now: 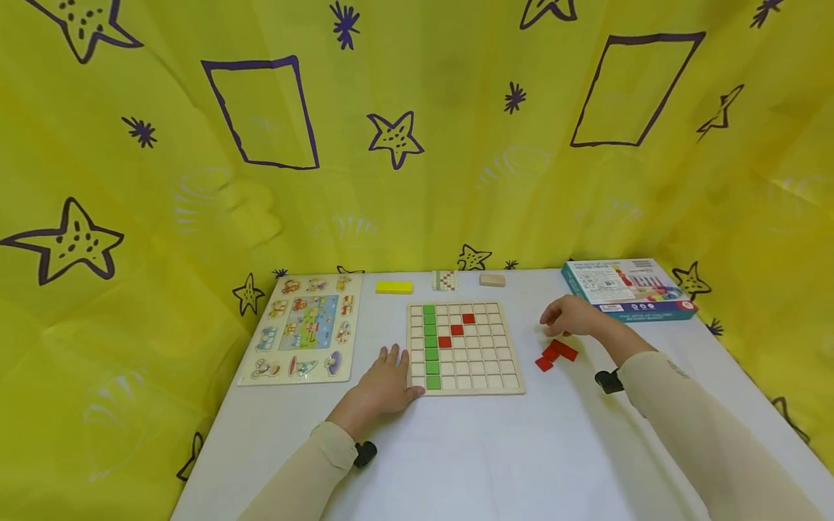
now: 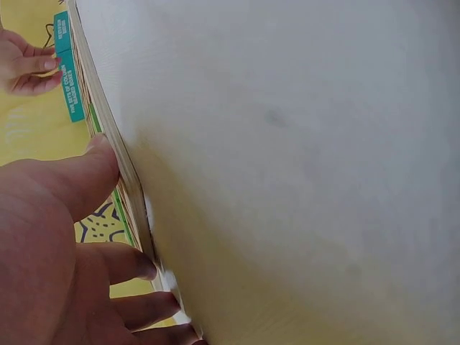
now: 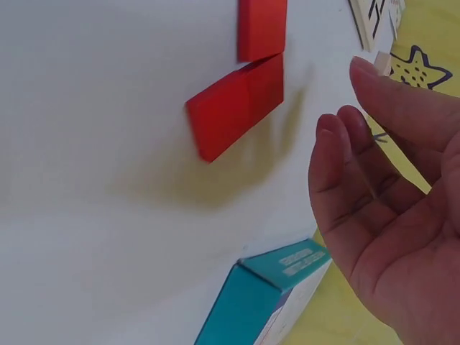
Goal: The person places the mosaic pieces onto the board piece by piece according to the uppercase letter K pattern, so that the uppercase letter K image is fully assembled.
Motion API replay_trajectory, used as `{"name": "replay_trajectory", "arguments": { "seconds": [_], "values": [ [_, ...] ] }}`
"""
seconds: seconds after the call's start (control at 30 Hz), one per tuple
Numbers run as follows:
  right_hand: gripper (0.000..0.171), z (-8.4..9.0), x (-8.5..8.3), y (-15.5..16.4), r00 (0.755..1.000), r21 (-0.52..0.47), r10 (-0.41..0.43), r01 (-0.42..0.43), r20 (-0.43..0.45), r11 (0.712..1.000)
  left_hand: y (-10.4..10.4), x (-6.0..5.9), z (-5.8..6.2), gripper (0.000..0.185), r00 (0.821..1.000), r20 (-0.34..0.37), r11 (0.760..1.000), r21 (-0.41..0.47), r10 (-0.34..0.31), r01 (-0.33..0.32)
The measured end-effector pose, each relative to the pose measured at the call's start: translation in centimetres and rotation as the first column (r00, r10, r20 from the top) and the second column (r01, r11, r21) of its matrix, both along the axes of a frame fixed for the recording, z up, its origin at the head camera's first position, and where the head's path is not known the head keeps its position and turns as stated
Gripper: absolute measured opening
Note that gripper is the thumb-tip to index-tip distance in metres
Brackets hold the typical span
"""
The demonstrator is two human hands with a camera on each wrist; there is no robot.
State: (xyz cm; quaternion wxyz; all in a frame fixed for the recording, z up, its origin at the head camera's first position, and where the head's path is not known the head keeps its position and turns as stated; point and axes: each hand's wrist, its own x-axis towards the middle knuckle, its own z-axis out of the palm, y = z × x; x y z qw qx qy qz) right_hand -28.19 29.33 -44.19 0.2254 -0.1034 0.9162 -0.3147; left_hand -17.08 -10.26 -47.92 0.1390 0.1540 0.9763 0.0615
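Note:
A wooden grid board (image 1: 482, 367) lies flat on the white table. Green tiles (image 1: 431, 354) fill its second column, and three red tiles (image 1: 457, 330) step diagonally up to the right from them. At the board's near left corner, my left hand (image 1: 384, 383) rests with fingers spread along the side and the thumb at the front edge. Loose red tiles (image 1: 564, 351) lie in a small group right of the board. My right hand (image 1: 572, 317) hovers just beyond them, fingers loosely bent and apart from the thumb, nothing between them in the right wrist view (image 3: 388, 194).
A picture puzzle board (image 1: 355, 318) lies to the left. Behind the grid stand a yellow stack (image 1: 394, 288), a small pattern card (image 1: 446, 281) and a wooden block (image 1: 491, 280). A printed box (image 1: 645, 311) sits at the back right, against a yellow curtain (image 1: 443, 202).

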Motion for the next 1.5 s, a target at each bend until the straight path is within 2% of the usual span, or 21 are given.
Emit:
{"name": "replay_trajectory", "arguments": {
  "seconds": [0.27,0.5,0.67,1.03,1.27,1.5],
  "values": [
    [0.026,-0.9,0.6,0.9,0.999,0.084,-0.013,0.009,0.042,0.996,-0.2,0.0,0.2,0.083,1.0,-0.006,1.0,-0.005,-0.004,0.004],
    [0.024,-1.7,0.6,0.9,1.0,0.123,0.023,-0.024,0.005,0.992,-0.2,0.1,0.5,0.082,1.0,-0.018,1.0,0.02,-0.008,0.008],
    [0.019,-1.8,0.5,0.7,1.0,0.13,0.019,-0.02,0.007,0.991,-0.2,0.1,0.7,0.083,1.0,-0.014,1.0,0.023,-0.003,0.003],
    [0.011,-0.8,0.6,0.6,0.999,0.082,0.022,-0.026,0.049,0.996,-0.1,0.1,0.3,0.084,1.0,-0.005,1.0,0.015,-0.011,0.011],
    [0.008,0.3,-0.2,0.4,0.999,0.037,0.036,-0.035,-0.017,0.999,-0.1,0.0,0.0,0.084,1.0,-0.005,1.0,0.007,-0.015,0.016],
    [0.008,1.1,-1.5,-0.7,0.998,0.021,0.009,-0.008,-0.054,1.0,-0.1,0.0,-0.1,0.084,1.0,-0.011,1.0,0.005,-0.02,0.02]
  ]
}}
